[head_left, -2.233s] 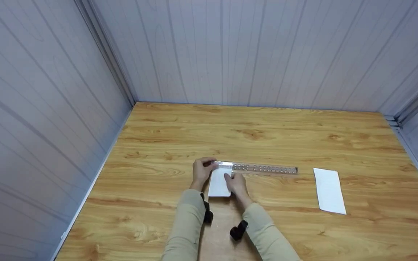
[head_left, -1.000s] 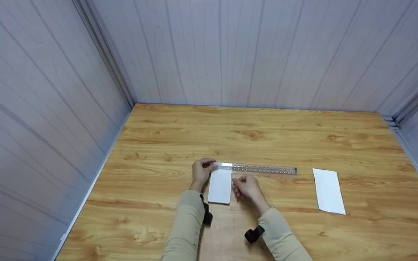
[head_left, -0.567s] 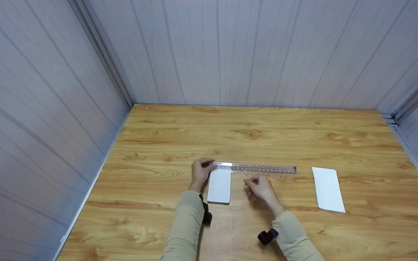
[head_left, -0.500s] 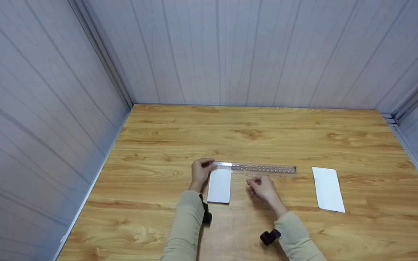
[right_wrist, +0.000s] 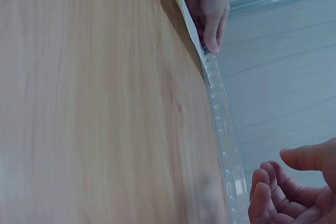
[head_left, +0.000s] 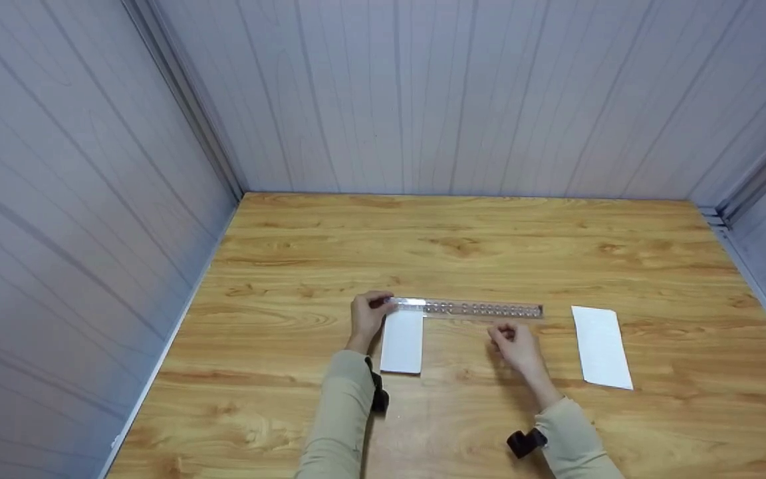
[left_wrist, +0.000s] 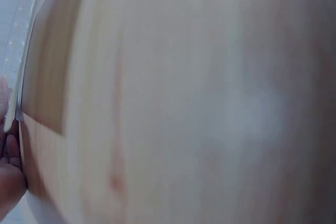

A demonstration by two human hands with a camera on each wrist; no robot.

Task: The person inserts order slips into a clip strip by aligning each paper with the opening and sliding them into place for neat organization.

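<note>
My left hand (head_left: 366,318) pinches the left end of a clear plastic ruler (head_left: 483,309) together with the top of a white folded paper (head_left: 403,342). The ruler lies across the paper's upper edge and reaches to the right, with rows of round holes along it. In the right wrist view the left thumb presses on the ruler (right_wrist: 223,114), and the paper (right_wrist: 186,11) is raised at its edge. My right hand (head_left: 518,346) hovers below the ruler's right part, its fingers (right_wrist: 260,187) loosely curled and the thumb apart, holding nothing.
A second white sheet of paper (head_left: 604,349) lies on the wooden table (head_left: 463,246) to the right of the right hand. Pale panel walls (head_left: 383,100) stand at the back and on both sides. Each wrist carries a black camera (head_left: 526,442).
My right hand has let go of the white paper and moved right, away from it, below the ruler. The paper has come down flatter. My left hand stays in place on the ruler.
</note>
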